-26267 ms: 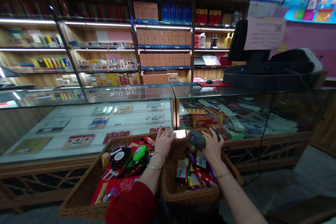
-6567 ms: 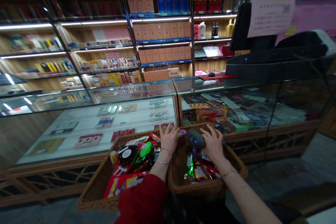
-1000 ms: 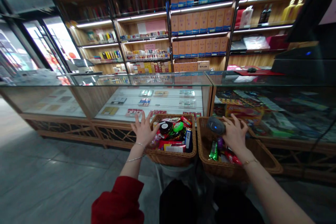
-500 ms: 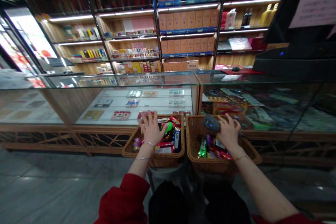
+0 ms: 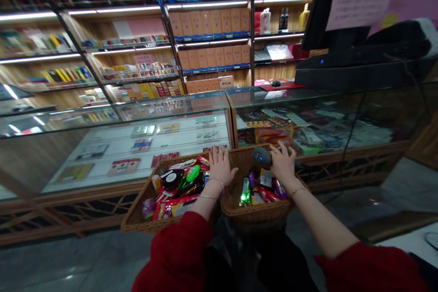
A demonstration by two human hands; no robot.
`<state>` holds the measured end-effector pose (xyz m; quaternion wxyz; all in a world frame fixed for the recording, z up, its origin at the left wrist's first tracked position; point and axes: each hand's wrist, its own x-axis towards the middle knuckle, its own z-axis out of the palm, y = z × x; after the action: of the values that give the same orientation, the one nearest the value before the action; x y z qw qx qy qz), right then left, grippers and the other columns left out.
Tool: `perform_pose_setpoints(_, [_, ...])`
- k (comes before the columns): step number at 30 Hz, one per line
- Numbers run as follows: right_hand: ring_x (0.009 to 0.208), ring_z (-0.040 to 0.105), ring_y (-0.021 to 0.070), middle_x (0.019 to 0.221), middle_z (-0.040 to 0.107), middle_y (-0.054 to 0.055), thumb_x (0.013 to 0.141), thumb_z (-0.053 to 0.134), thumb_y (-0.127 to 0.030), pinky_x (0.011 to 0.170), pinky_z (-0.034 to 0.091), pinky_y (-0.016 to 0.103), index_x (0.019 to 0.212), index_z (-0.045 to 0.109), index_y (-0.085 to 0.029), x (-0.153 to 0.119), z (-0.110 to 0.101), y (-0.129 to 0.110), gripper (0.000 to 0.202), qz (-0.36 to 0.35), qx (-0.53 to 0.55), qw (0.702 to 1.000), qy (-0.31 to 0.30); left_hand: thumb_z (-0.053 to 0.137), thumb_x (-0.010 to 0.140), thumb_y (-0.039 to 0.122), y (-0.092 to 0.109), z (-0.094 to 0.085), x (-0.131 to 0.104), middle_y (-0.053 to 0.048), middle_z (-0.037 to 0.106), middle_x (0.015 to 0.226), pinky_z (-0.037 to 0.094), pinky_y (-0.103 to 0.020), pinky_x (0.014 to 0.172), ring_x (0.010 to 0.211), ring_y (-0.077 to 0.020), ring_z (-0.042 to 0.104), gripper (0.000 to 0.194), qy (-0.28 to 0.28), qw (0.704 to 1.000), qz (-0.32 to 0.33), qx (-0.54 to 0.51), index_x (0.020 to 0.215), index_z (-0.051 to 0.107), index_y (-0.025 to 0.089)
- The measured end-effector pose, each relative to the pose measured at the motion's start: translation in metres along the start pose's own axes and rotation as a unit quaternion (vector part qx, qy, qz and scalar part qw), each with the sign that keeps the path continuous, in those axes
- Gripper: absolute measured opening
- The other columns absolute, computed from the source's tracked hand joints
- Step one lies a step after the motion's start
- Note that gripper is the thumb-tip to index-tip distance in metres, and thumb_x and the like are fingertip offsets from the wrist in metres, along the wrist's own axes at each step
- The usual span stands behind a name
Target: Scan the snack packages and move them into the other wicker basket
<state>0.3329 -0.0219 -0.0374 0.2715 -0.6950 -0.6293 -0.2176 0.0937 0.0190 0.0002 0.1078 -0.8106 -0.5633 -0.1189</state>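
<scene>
My left hand [image 5: 221, 169], its fingers stretched out, is over the right side of the left wicker basket [image 5: 142, 226], beside the other basket. That left basket holds several packaged snacks, among them a round black container [image 5: 172, 179], a bright green item [image 5: 192, 173] and a red packet [image 5: 186, 201]. Over the right wicker basket [image 5: 241, 213], my right hand [image 5: 283, 163] is closed around a dark grey barcode scanner [image 5: 262, 156] with a blue light. Below it in the basket lie a shiny green packet [image 5: 245, 190] and several other wrapped snacks.
A glass display counter [image 5: 205, 100] runs just beyond the baskets. On its right part stands a monitor [image 5: 318, 13] with a paper sheet, and a dark cable [image 5: 352, 132] hangs down in front. Lit shelves of boxes [image 5: 212, 25] line the back wall.
The view has swung to the right. My left hand has shifted from above the left basket's middle to its right side. My right hand still holds the scanner over the right basket.
</scene>
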Motion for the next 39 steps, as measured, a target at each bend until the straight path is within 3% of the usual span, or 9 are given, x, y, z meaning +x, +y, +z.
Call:
perform_pose_setpoints(5, [0.14, 0.031, 0.0272, 0.135, 0.063, 0.005, 0.074, 0.053, -0.012, 0.107, 0.016, 0.049, 0.102, 0.069, -0.021, 0.013, 0.01, 0.007, 0.033, 0.04, -0.024, 0.999, -0.021, 0.065, 0.079, 0.052, 0.03, 0.013, 0.021, -0.019, 0.013, 0.164, 0.012, -0.052, 0.122, 0.151, -0.0388, 0.001, 0.091, -0.103, 0.994, 0.031, 0.001, 0.151, 0.031, 0.008])
perform_pose_setpoints(10, [0.14, 0.03, 0.0277, 0.135, 0.062, 0.006, 0.078, 0.05, -0.012, 0.106, 0.017, 0.05, 0.103, 0.069, -0.021, 0.014, 0.02, 0.008, 0.033, 0.068, -0.035, 0.997, -0.031, 0.063, 0.081, 0.048, 0.052, 0.041, 0.039, -0.021, 0.016, 0.163, 0.02, -0.049, 0.121, 0.152, -0.0345, 0.007, 0.08, -0.232, 0.972, 0.023, -0.007, 0.145, 0.04, 0.007])
perform_pose_setpoints(15, [0.14, 0.03, 0.0287, 0.138, 0.061, 0.005, 0.078, 0.05, -0.012, 0.106, 0.018, 0.05, 0.103, 0.07, -0.02, 0.01, 0.017, 0.006, 0.032, 0.098, -0.027, 0.993, -0.055, 0.07, 0.074, 0.045, 0.062, 0.071, 0.053, -0.021, 0.04, 0.153, 0.035, -0.046, 0.115, 0.144, -0.0353, 0.033, 0.066, -0.311, 0.951, 0.005, 0.005, 0.132, 0.06, 0.014])
perform_pose_setpoints(19, [0.14, 0.031, 0.0279, 0.139, 0.06, 0.004, 0.081, 0.046, -0.009, 0.107, 0.018, 0.049, 0.103, 0.07, -0.02, 0.011, 0.01, 0.003, 0.033, 0.113, -0.021, 0.991, -0.065, 0.076, 0.068, 0.038, 0.066, 0.087, 0.069, -0.019, 0.064, 0.131, 0.047, -0.04, 0.104, 0.128, -0.0323, 0.056, 0.053, -0.362, 0.932, -0.006, 0.014, 0.117, 0.071, 0.019])
perform_pose_setpoints(24, [0.142, 0.029, 0.0273, 0.14, 0.058, 0.006, 0.081, 0.047, -0.009, 0.107, 0.018, 0.05, 0.104, 0.069, -0.02, 0.013, 0.009, 0.001, 0.035, 0.119, -0.016, 0.991, -0.064, 0.069, 0.076, 0.043, 0.076, 0.099, 0.082, -0.018, 0.068, 0.126, 0.05, -0.037, 0.1, 0.121, -0.0298, 0.062, 0.048, -0.377, 0.926, -0.011, 0.021, 0.116, 0.072, 0.018])
perform_pose_setpoints(27, [0.141, 0.029, 0.0271, 0.141, 0.058, 0.006, 0.081, 0.046, -0.009, 0.107, 0.018, 0.049, 0.105, 0.069, -0.02, 0.014, 0.011, 0.002, 0.035, 0.121, -0.008, 0.991, -0.063, 0.059, 0.082, 0.051, 0.082, 0.105, 0.076, -0.019, 0.065, 0.13, 0.048, -0.041, 0.102, 0.126, -0.0316, 0.058, 0.053, -0.367, 0.929, -0.025, 0.028, 0.121, 0.069, 0.017])
perform_pose_setpoints(31, [0.141, 0.028, 0.0262, 0.14, 0.058, 0.006, 0.081, 0.045, -0.01, 0.106, 0.018, 0.049, 0.103, 0.069, -0.021, 0.015, 0.011, 0.003, 0.035, 0.131, 0.008, 0.989, -0.063, 0.06, 0.077, 0.058, 0.089, 0.11, 0.062, -0.019, 0.066, 0.129, 0.051, -0.039, 0.098, 0.122, -0.0321, 0.061, 0.06, -0.384, 0.923, -0.028, 0.015, 0.12, 0.069, 0.017])
perform_pose_setpoints(35, [0.141, 0.028, 0.0263, 0.14, 0.059, 0.006, 0.081, 0.045, -0.01, 0.106, 0.018, 0.048, 0.104, 0.069, -0.021, 0.016, 0.011, 0.003, 0.035, 0.136, 0.018, 0.989, -0.062, 0.061, 0.076, 0.055, 0.091, 0.114, 0.061, -0.019, 0.063, 0.133, 0.048, -0.04, 0.103, 0.125, -0.032, 0.058, 0.062, -0.383, 0.923, -0.029, 0.006, 0.124, 0.066, 0.017])
perform_pose_setpoints(39, [0.139, 0.031, 0.028, 0.138, 0.06, 0.008, 0.08, 0.045, -0.009, 0.106, 0.019, 0.049, 0.107, 0.07, -0.021, 0.016, 0.012, 0.004, 0.039, 0.132, 0.029, 0.99, -0.051, 0.068, 0.074, 0.045, 0.085, 0.112, 0.068, -0.019, 0.069, 0.124, 0.055, -0.038, 0.091, 0.116, -0.0317, 0.065, 0.054, -0.386, 0.921, -0.046, 0.002, 0.12, 0.069, 0.018])
